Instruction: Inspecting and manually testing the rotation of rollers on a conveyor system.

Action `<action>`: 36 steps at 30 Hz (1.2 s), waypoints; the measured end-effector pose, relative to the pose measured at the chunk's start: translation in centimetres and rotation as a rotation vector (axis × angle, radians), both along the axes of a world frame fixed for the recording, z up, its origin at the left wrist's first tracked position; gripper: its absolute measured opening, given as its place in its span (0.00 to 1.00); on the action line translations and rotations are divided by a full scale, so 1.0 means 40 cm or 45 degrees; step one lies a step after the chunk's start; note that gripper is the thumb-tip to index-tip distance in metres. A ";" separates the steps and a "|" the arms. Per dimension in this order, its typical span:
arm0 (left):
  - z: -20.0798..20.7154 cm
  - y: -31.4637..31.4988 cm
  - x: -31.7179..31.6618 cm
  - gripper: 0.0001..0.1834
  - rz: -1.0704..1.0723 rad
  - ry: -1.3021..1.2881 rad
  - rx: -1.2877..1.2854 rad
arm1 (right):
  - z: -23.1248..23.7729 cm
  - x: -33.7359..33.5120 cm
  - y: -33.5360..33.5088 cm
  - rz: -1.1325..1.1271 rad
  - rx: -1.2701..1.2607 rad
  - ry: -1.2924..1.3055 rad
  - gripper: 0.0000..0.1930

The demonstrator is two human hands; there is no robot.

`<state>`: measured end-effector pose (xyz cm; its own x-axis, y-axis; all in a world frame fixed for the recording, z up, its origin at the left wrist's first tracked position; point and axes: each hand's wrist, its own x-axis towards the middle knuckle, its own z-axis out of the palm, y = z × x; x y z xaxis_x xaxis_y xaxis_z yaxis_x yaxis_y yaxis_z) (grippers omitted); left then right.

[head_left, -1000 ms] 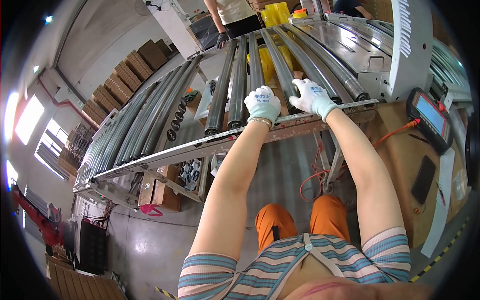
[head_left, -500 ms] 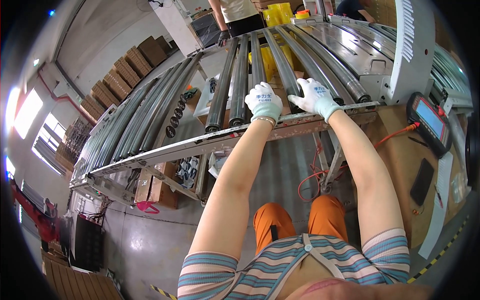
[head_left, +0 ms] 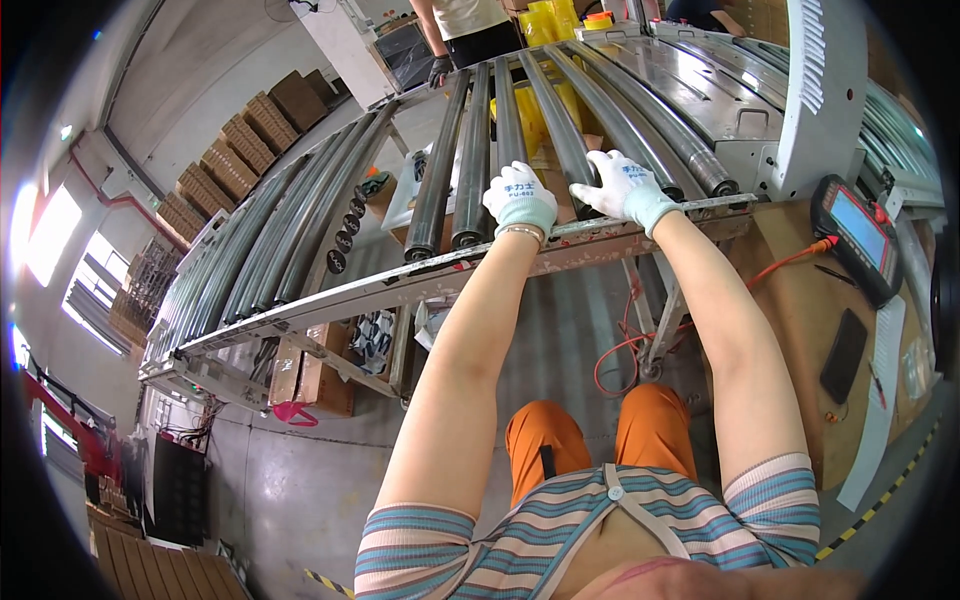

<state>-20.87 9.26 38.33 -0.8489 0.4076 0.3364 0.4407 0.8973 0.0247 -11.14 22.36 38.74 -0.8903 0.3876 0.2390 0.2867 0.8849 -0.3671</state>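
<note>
Both hands wear white gloves with pale green cuffs. My left hand (head_left: 521, 198) lies over the near end of a grey metal roller (head_left: 507, 120), its fingers pointing away and a little apart. To its right, my right hand (head_left: 626, 190) has its fingers spread, with the thumb reaching toward the near end of the neighbouring roller (head_left: 558, 120). Both wrists are above the pale frame rail (head_left: 580, 238) of the roller conveyor. Neither palm shows, and the fingertips are partly hidden.
Right of me, a handheld control pendant (head_left: 855, 240) with an orange cable and a black phone (head_left: 844, 358) lie on a brown surface. Another person (head_left: 465, 25) stands across the conveyor beside yellow rolls (head_left: 550, 22). Cartons (head_left: 320, 375) sit under the frame.
The scene has shifted slightly in view. My hands stay over the same rollers, the right hand's fingers a little more spread. The person across remains in place.
</note>
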 end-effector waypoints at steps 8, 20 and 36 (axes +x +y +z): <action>0.008 -0.003 0.010 0.28 0.009 -0.031 -0.013 | 0.008 0.003 -0.004 -0.014 -0.004 -0.091 0.36; 0.010 -0.003 0.013 0.34 0.061 -0.194 0.011 | 0.014 0.005 -0.004 0.010 -0.079 -0.154 0.45; -0.005 0.005 -0.003 0.36 0.096 -0.221 0.059 | -0.021 -0.015 0.024 -0.054 0.015 0.102 0.22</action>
<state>-21.00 9.47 38.11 -0.9235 0.3280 0.1989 0.3575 0.9239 0.1366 -11.75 23.33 37.89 -0.8510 0.4212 0.3137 0.2938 0.8769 -0.3804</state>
